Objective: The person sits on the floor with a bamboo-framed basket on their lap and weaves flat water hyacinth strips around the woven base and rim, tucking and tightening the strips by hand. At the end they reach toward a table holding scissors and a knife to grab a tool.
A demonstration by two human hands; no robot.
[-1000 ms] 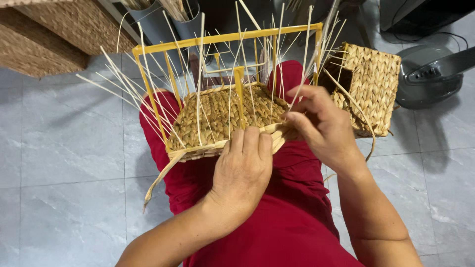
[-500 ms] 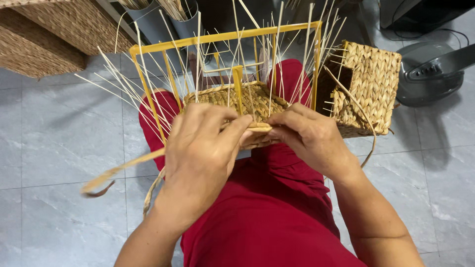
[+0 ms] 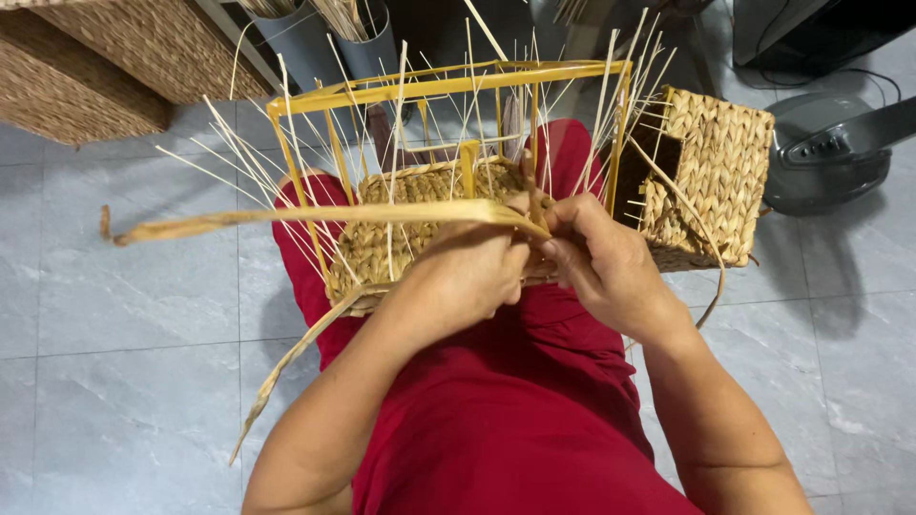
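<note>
Fingers of left hand [image 3: 468, 277] and right hand [image 3: 601, 262] pinched together on flat straw strand [image 3: 315, 215] at near rim of half-woven basket [image 3: 410, 224] (on lap, inside yellow frame [image 3: 439, 84]); strand, slack half a second ago, now drawn taut leftward; weave pass being tightened.

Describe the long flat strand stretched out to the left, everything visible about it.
The long strand is a flat, pale tan strip that looks like dried plant fibre. It runs almost level from the fingertips of the left hand and right hand, crossing in front of the half-woven basket on the person's lap. Its free end curls slightly above the grey tile floor, touching nothing there.
</note>
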